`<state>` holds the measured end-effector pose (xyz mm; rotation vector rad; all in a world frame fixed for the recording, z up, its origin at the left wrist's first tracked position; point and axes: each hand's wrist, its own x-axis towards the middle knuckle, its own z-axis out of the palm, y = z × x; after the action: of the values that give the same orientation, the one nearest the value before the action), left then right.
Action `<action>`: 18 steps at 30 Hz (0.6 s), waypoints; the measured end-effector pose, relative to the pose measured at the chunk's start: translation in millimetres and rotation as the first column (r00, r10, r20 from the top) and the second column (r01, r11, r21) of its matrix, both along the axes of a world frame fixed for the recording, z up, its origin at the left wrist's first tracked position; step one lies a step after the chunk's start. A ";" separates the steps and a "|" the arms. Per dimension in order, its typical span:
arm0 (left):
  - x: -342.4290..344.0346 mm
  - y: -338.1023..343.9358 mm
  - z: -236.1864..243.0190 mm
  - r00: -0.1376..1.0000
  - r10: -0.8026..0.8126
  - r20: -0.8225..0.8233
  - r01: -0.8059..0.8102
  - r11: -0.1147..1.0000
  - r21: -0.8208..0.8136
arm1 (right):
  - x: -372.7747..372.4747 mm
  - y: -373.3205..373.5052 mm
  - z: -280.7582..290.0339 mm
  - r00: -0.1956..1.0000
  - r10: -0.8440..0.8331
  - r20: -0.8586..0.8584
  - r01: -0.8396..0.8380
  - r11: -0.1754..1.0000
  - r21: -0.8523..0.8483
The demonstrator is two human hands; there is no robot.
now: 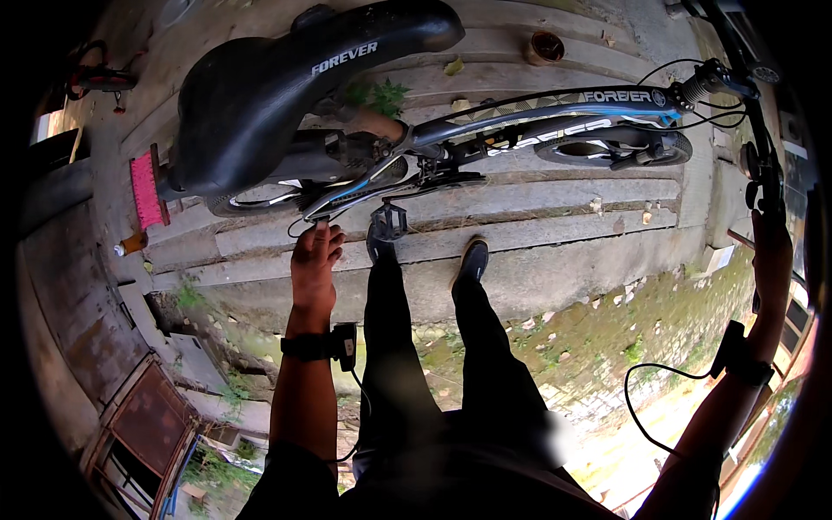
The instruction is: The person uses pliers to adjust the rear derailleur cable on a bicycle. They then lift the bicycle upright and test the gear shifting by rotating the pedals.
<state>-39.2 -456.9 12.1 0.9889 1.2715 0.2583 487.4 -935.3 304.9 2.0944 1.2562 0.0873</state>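
Note:
A black bicycle with blue and white trim stands across the steps before me, its frame (pixel 537 108) running left to right. The wide black saddle (pixel 251 104) fills the upper left. My left hand (pixel 316 264) is raised just below the rear part of the frame, near a thin looped cable. Its fingers are curled in, and what they hold, if anything, is hidden. At the far right my right hand (pixel 771 247) is closed around the end of the handlebar (pixel 763 143). A black pedal (pixel 389 222) sits by my left shoe (pixel 379 244).
Long stone steps (pixel 555 204) lie under the bicycle. A pink woven seat (pixel 144 189) and an orange-brown bottle (pixel 132 244) are at the left. A brown pot (pixel 545 48) stands on the steps behind. Mossy ground (pixel 598 334) lies at the lower right.

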 end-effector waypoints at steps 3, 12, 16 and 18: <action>15.6 34.7 58.8 0.965 0.214 0.150 -0.256 0.889 0.380 | 6.9 -10.8 -3.4 0.999 -0.021 0.035 0.022 1.000 -0.013; 100.9 115.2 177.4 0.816 -0.279 -0.506 0.411 -0.335 0.848 | 14.3 -17.8 -17.4 0.974 -0.187 -0.125 0.206 0.964 0.169; 114.5 122.6 187.3 0.685 -0.268 -0.677 0.569 -0.383 0.728 | 10.1 18.2 -19.2 0.902 -0.356 -0.245 0.429 0.804 0.411; 120.2 123.8 190.3 0.654 -0.311 -0.689 0.574 -0.389 0.721 | 11.4 37.4 -20.8 0.885 -0.400 -0.237 0.464 0.740 0.487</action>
<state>80.9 -333.1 202.3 2.9888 0.3308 0.4817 498.9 -897.9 284.1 2.8733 0.8199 0.1145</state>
